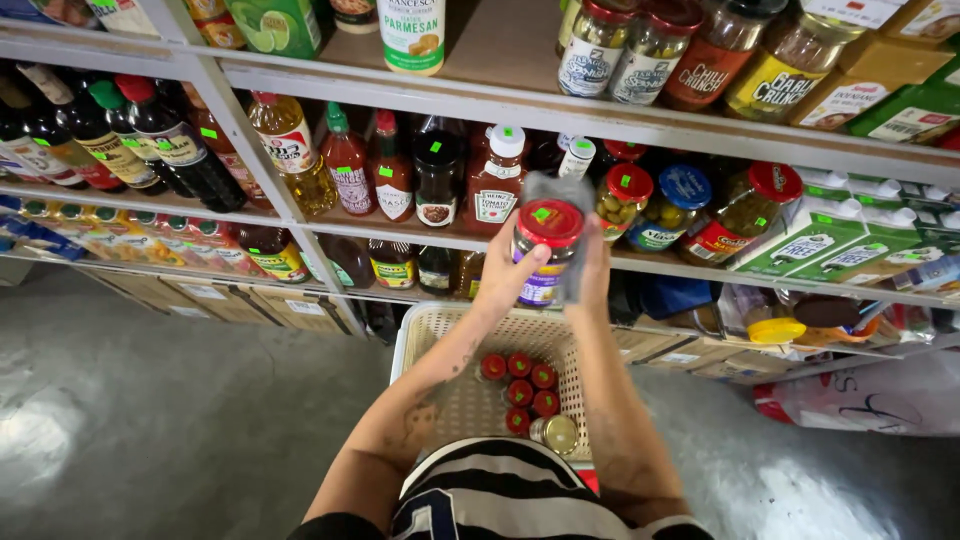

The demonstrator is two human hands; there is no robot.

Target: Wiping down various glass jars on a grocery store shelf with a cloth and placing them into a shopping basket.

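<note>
A: The left hand [512, 272] is seen closed around a red-lidded glass jar with a dark blue label [545, 250], thumb laid across the label. The right hand [592, 268] is pressed flat against the jar's far side, with a grey cloth [572, 215] pinned between palm and glass. The jar is held upright in the air, in front of the middle metal shelf [640, 262] and above the cream woven plastic basket [470, 400].

B: Progress noted?

A: Six small red-capped jars [520, 380] and one gold-lidded jar [556, 432] are recorded lying in the basket. The shelf row is well stocked: a white-capped red ketchup bottle [496, 180] to the left of the held jar, a red-lidded jar of green olives [622, 200] just to its right. The work is judged to be in its middle part; how many jars are left cannot be told.

B: Edges and room?

A: The shelf's front lip is found just behind the jar. A narrow gap in the row is suspected behind the held jar but is hidden by it. The neighbouring glass is packed close, so side clearance is judged tight. Open room is available toward the body and down over the basket. The grey concrete floor [150, 400] is visible on both sides.
</note>
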